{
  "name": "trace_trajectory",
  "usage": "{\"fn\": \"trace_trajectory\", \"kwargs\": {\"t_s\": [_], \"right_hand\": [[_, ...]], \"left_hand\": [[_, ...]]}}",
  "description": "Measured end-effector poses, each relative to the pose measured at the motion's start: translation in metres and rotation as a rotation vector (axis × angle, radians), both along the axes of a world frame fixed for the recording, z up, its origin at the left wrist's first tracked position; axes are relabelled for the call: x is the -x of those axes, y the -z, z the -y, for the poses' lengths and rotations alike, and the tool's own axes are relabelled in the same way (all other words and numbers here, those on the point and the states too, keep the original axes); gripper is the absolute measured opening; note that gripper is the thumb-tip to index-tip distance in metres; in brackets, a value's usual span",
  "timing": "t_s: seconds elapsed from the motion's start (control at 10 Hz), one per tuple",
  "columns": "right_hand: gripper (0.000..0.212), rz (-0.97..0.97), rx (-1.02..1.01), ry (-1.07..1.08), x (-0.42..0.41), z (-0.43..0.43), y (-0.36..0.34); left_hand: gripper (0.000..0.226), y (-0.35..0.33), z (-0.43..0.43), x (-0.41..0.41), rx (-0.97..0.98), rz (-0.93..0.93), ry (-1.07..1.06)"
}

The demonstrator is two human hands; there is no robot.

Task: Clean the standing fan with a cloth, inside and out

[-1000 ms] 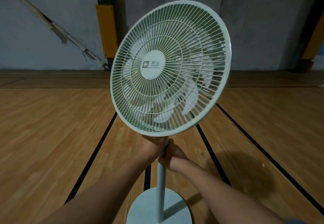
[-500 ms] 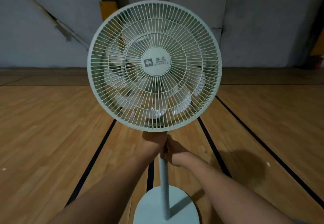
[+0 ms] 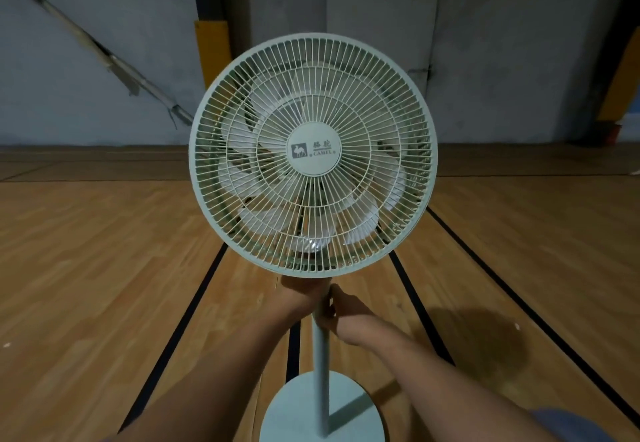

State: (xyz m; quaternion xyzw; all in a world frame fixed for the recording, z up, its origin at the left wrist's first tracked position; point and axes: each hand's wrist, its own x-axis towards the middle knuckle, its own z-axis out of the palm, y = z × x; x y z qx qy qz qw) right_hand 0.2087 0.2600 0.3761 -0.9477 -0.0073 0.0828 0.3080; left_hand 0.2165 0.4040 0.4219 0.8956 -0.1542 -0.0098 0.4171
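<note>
A pale green standing fan (image 3: 313, 156) faces me squarely, its round front grille closed over white blades. Its thin pole (image 3: 320, 369) rises from a round base (image 3: 298, 414) on the floor. My left hand (image 3: 299, 298) grips the pole just under the grille from the left. My right hand (image 3: 341, 317) grips the pole from the right, slightly lower. No cloth shows in view.
The fan stands on a wooden sports floor (image 3: 104, 268) marked with black lines. A grey wall (image 3: 502, 60) runs behind, with a yellow pad (image 3: 213, 50), a white panel (image 3: 381, 19) and a slanted pipe (image 3: 104, 53) at left.
The fan head has turned from angled leftward to facing me straight on. Both hands have stayed on the pole under the grille.
</note>
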Motion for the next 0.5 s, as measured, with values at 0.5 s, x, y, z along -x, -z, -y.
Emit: {"fn": "trace_trajectory", "kwargs": {"t_s": [0.5], "right_hand": [[0.033,0.038,-0.258,0.091,0.062,0.098,0.012]], "left_hand": [[0.059,0.035,-0.034,0.032,-0.066,-0.053,0.058]]}}
